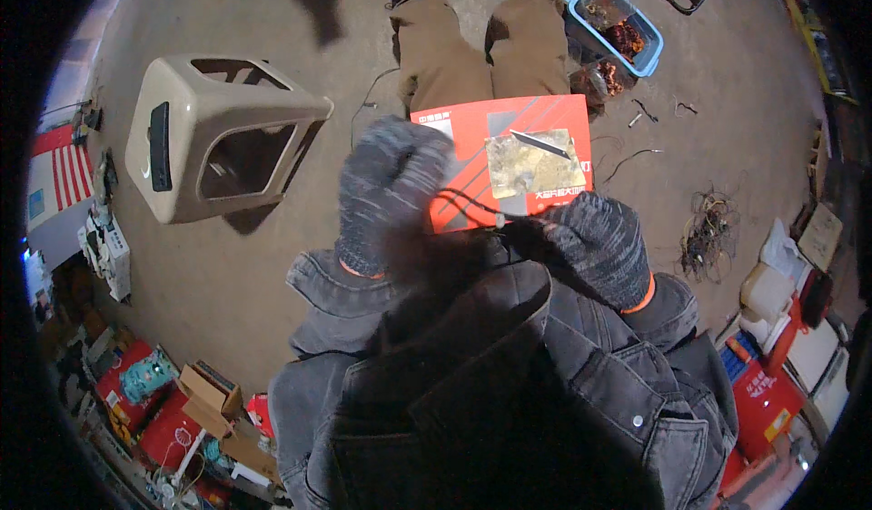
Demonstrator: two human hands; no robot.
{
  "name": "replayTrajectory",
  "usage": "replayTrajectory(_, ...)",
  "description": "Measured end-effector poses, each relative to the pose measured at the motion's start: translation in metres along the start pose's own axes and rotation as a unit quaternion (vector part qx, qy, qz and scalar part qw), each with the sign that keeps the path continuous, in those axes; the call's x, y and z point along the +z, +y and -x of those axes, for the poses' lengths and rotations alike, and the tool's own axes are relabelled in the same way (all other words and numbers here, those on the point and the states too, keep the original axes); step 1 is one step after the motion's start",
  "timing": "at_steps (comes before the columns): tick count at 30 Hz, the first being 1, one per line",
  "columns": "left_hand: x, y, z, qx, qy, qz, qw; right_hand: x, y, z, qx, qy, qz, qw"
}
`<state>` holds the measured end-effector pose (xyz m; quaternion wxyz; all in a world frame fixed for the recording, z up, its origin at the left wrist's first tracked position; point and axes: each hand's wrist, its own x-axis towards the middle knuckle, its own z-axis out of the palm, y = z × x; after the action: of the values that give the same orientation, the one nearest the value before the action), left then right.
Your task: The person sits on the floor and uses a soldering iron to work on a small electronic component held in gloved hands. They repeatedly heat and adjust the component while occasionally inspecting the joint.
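Observation:
Grey knit gloves with orange cuffs cover both of my hands. My left hand (392, 188) is closed at the left edge of a flat red-orange box (459, 156) that lies across my lap. A thin black wire (472, 203) runs from beside it over the box's near edge to my right hand (595, 242). The right fingers are closed on the wire's other end. A small pale piece (500, 220) sits along the wire. On top of the box rests a stained yellowish board (518, 172), with a slim silver-and-black blade-like tool (540, 143) on it.
A beige plastic housing (173, 83) with openings stands on the floor at left. At the far right, a blue tub (651, 56) holds copper-coloured scraps, beside a clear container (595, 81). A wire tangle (710, 236) and loose wire bits lie to the right. Cardboard boxes (209, 392) crowd the lower left.

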<state>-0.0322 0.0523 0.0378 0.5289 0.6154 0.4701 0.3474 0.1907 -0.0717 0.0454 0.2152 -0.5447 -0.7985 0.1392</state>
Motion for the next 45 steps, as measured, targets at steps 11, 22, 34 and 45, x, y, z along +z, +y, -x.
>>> replayTrajectory(11, 0.032, -0.004, 0.015, 0.313, -0.145, -0.159, 0.925, 0.000, -0.005, -0.009, -0.007, -0.001, 0.035, 0.999)
replayTrajectory(22, 0.010, -0.012, 0.011, 0.069, -0.108, -0.015, 0.992, 0.010, -0.018, -0.006, 0.008, -0.007, -0.014, 1.000)
replayTrajectory(34, 0.008, -0.014, 0.023, 0.336, -0.198, -0.258, 0.884, 0.008, -0.010, -0.013, 0.018, -0.034, -0.033, 0.999)
replayTrajectory(45, 0.023, -0.007, 0.025, 0.279, -0.097, -0.220, 0.930, 0.012, -0.011, -0.012, 0.030, -0.047, -0.028, 0.998)
